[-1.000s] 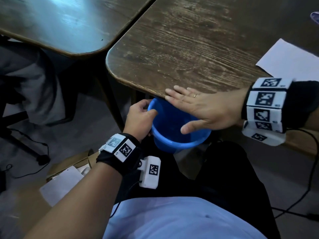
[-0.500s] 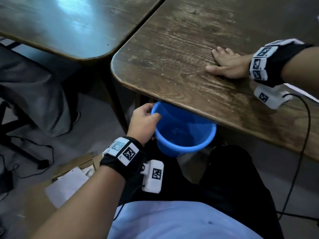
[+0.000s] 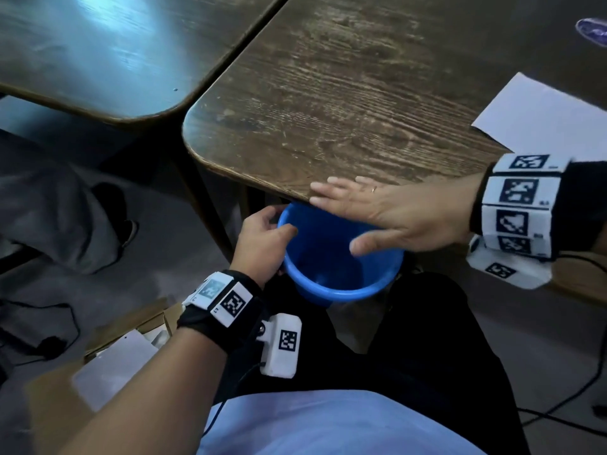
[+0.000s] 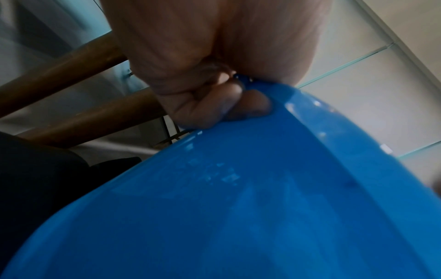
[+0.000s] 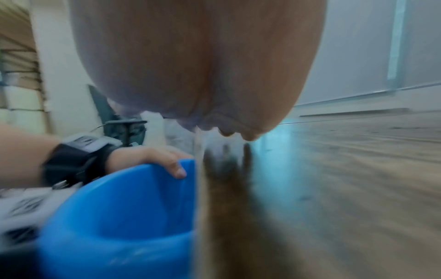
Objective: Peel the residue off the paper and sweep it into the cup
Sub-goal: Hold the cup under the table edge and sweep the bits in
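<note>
Your left hand grips the rim of the blue cup, thumb inside and fingers curled round the outside, holding it just under the near edge of the table. Your right hand lies flat with fingers straight at that edge, fingertips on the wood and thumb out over the cup's mouth. The paper lies well to the right on the table, behind your right wrist, apart from both hands. The cup is smooth, glossy plastic, round, with a rolled rim. The table is dark, worn, coarse-grained wood with a rounded corner. The paper is a plain white flat sheet. Residue is too small to make out.
</note>
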